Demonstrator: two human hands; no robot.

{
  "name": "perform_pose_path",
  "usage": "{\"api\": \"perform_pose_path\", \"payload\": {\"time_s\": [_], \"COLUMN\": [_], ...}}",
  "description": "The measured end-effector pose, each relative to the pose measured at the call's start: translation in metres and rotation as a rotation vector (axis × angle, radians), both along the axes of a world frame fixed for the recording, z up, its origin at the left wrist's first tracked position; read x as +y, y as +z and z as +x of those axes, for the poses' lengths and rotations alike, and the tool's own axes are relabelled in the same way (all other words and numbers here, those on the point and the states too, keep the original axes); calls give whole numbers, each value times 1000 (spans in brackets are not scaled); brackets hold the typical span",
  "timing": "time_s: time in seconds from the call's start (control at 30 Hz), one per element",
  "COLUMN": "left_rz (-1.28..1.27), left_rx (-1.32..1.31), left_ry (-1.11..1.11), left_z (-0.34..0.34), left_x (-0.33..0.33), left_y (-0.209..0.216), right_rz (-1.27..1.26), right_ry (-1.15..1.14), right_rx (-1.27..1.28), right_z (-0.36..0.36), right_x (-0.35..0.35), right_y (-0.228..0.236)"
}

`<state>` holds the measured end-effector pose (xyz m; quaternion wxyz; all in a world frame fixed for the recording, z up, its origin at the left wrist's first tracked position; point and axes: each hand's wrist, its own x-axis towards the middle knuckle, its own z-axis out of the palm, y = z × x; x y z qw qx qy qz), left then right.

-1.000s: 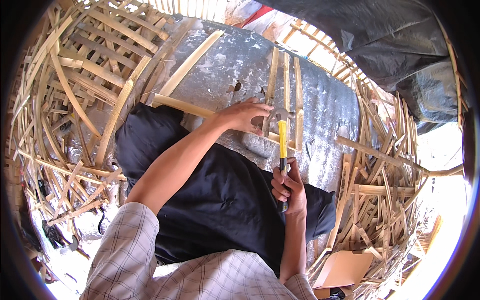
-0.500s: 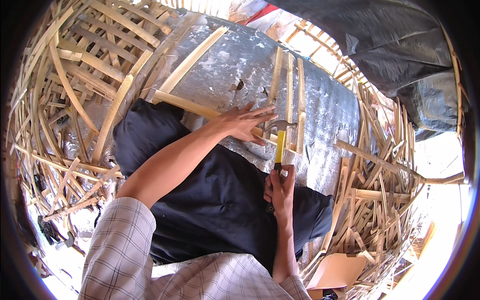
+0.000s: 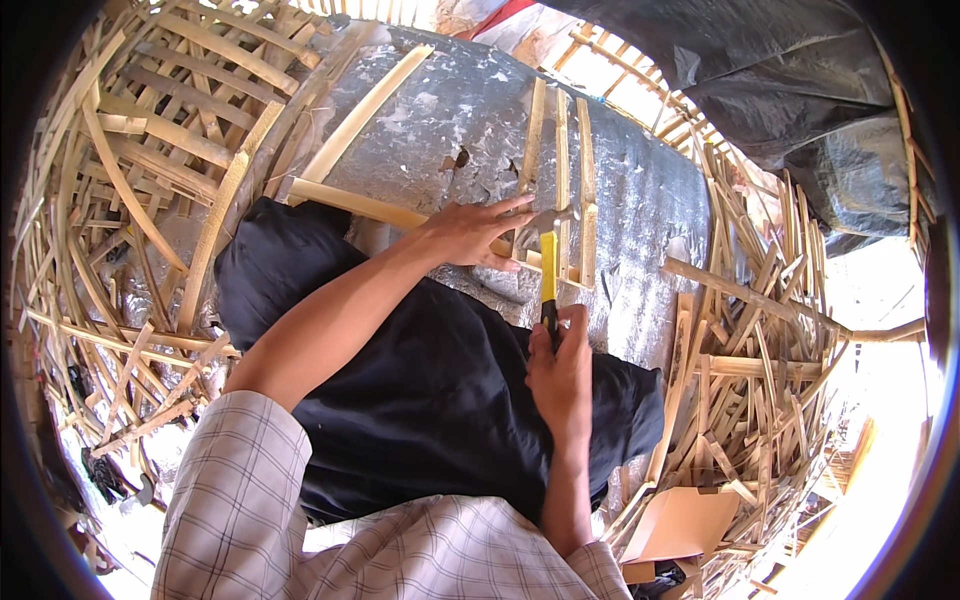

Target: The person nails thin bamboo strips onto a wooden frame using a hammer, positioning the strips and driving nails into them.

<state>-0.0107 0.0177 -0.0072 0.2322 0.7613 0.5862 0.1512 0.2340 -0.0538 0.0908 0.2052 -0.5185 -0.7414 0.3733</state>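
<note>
My left hand (image 3: 472,234) rests with spread fingers over a split-bamboo slat (image 3: 372,206) that runs sideways in front of me. Closed around the dark grip of a claw hammer (image 3: 548,272) is my right hand (image 3: 561,375). The hammer has a yellow shaft, and its metal head is just right of my left fingertips, over the slat's right part. Three lengthwise slats (image 3: 562,165) extend away from there. Whether a nail is under the hammer head cannot be made out. Beneath the slats lies a worn silvery sheet (image 3: 440,120).
Black cloth (image 3: 420,400) covers my lap. Another pale slat (image 3: 370,110) lies at the far left, beside woven bamboo lattice (image 3: 190,110). Bamboo offcuts (image 3: 750,430) are heaped at right, near an open cardboard box (image 3: 680,525). Dark plastic sheeting (image 3: 790,80) hangs at the upper right.
The hammer head has shifted slightly farther away from me and tilted. My left hand stays spread over the slat. The whole view has moved a little.
</note>
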Motion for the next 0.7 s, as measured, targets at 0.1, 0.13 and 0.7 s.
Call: {"api": "perform_pose_path", "payload": {"time_s": [0.1,0.13,0.7], "left_rz": [-2,-4,25], "left_rx": [5,11,62], "left_ry": [-5,-8,9], "left_z": [3,4,1], "left_x": [2,2,4], "left_y": [2,2,-6], "right_rz": [7,25,-605], "right_ry": [24,33,150], "right_rx": [-61,-95,-128], "right_z": [8,9,-4], "right_x": [21,29,71], "right_y": [8,15,84]}}
